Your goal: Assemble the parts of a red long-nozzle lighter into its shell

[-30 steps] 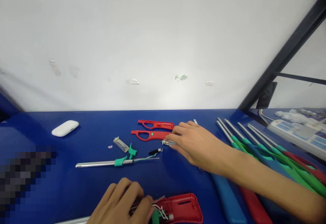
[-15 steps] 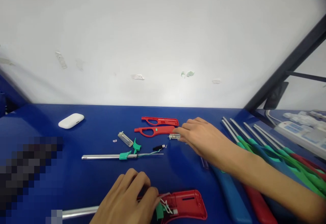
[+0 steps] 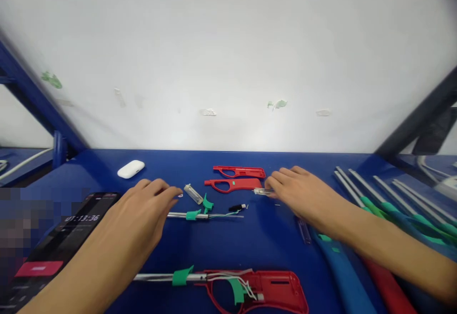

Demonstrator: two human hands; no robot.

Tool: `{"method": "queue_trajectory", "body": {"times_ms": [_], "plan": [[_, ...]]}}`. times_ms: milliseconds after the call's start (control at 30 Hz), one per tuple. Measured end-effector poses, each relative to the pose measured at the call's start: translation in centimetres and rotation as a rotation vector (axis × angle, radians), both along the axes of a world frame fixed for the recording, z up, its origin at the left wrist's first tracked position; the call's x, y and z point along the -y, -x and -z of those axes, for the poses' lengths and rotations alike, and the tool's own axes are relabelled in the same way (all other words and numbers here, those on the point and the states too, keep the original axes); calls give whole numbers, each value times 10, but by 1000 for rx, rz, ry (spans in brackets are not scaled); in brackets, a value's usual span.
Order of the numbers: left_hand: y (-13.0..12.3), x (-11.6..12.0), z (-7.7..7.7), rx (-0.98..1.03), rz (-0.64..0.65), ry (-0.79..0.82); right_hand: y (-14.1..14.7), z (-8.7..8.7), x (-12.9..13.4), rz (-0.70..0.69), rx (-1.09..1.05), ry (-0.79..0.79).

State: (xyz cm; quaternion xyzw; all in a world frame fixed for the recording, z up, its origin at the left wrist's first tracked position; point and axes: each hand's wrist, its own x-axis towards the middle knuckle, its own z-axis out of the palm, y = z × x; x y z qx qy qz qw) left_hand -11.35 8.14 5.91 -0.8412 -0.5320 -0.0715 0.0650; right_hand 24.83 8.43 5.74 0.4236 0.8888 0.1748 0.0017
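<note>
My right hand (image 3: 291,187) has its fingers around the right end of a clear lighter fuel tank (image 3: 262,191). My left hand (image 3: 152,204) reaches over the table, thumb and index fingertips slightly apart beside a tiny white piece (image 3: 180,195). Just right of it lies another clear fuel tank (image 3: 193,194) and a green trigger (image 3: 207,204). A metal lighter tube (image 3: 174,215) with a green collar and wires runs partly behind my left hand. In front lies an open red lighter shell (image 3: 282,288) holding a metal tube, white wires and a green trigger (image 3: 236,291).
Two red shell halves (image 3: 246,184) lie at the back, near a small black part (image 3: 236,207). Several assembled long lighters (image 3: 332,271) cover the right side. A phone (image 3: 67,233) and a white case (image 3: 131,169) are at left. A wall (image 3: 228,66) rises behind the table.
My left hand has left the open red shell and moved up and left to the tiny white piece. My right hand stays at the clear tank. The view has shifted left.
</note>
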Motion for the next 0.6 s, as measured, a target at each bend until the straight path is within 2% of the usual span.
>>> {"method": "queue_trajectory", "body": {"times_ms": [100, 233, 300, 500, 600], "plan": [[-5, -20, -3, -63, -59, 76, -9, -11, 15, -32, -44, -28], [-4, -36, 9, -122, -84, 189, -19, -28, 45, -96, -149, -71], [-2, -42, 15, -124, -89, 217, -23, -31, 59, -120, -230, -111], [2, -47, 24, -85, -99, 208, -38, -17, 96, 33, -256, -102], [2, -48, 27, -73, -100, 192, -37, -8, 116, 156, -373, -99]]}}
